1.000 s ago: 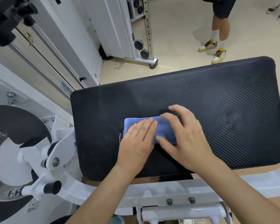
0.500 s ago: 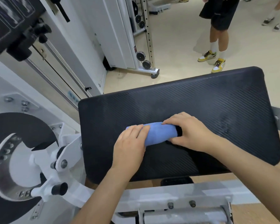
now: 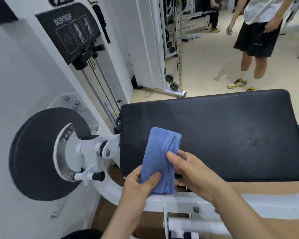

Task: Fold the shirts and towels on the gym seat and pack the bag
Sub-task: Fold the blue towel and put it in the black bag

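The towel (image 3: 159, 152) hides the near-left corner of the worktop (image 3: 231, 135) and some fingers of the right hand (image 3: 195, 173). Beyond the worktop, a bystander (image 3: 255, 40) is cut off above the chest by the top edge.

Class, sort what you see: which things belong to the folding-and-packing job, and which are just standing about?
Job: blue towel, left hand and right hand holding it, gym seat.
Just about: black disc, cable pulleys, exercise placard, bystander.

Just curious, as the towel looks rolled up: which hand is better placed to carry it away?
Probably the left hand: its thumb and fingers wrap the lower end of the blue towel. The right hand only touches its side, and any grip there is unclear.
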